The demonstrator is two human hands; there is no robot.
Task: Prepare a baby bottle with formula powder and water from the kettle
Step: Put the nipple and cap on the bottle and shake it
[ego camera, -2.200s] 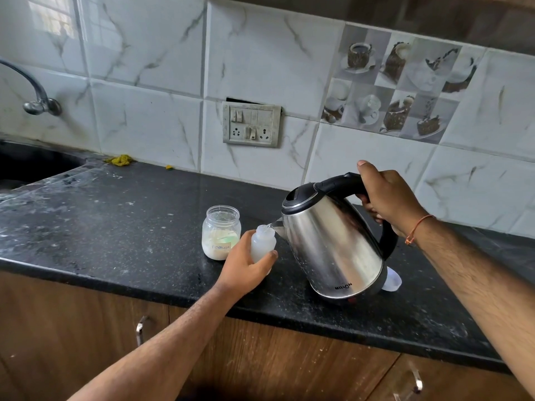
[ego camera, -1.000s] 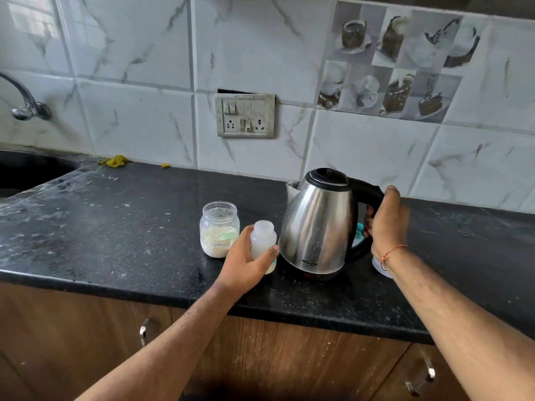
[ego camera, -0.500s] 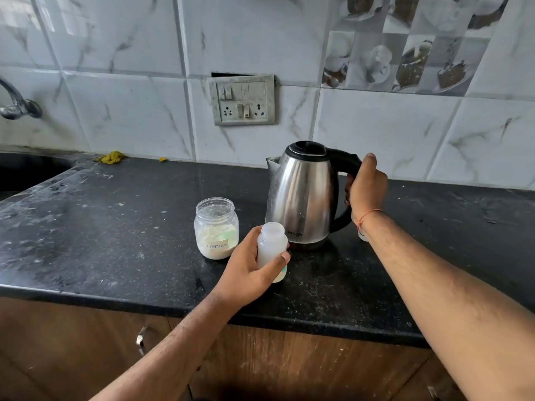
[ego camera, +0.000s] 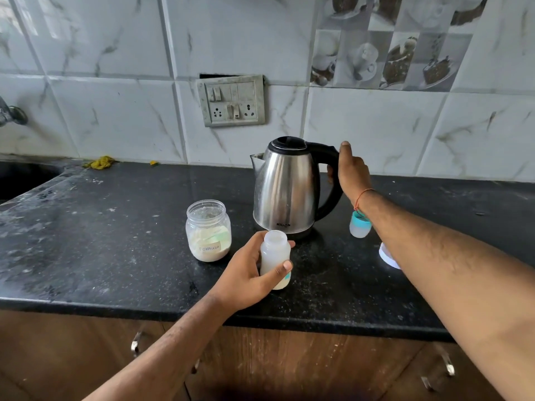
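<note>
A small translucent baby bottle (ego camera: 275,257) without a cap stands near the front of the black countertop (ego camera: 115,241), with milky liquid in it. My left hand (ego camera: 247,277) is wrapped around it. Just behind it the steel kettle (ego camera: 285,188) stands upright on the counter. My right hand (ego camera: 351,172) is closed on its black handle, thumb up. An open glass jar (ego camera: 208,231) labelled formula, part full of powder, sits left of the bottle. The bottle's teal-ringed top (ego camera: 359,225) stands right of the kettle, partly under my right forearm.
A white lid (ego camera: 388,257) lies beside my right forearm. The tiled wall carries a switch and socket plate (ego camera: 231,101). A sink (ego camera: 20,178) and tap are at far left, with a yellow scrap (ego camera: 100,162) near them. Cabinet handles sit below the counter edge.
The kettle went from tilted over the bottle to standing upright on the counter behind it. My left hand has kept hold of the bottle and drawn it slightly toward the counter's front edge.
</note>
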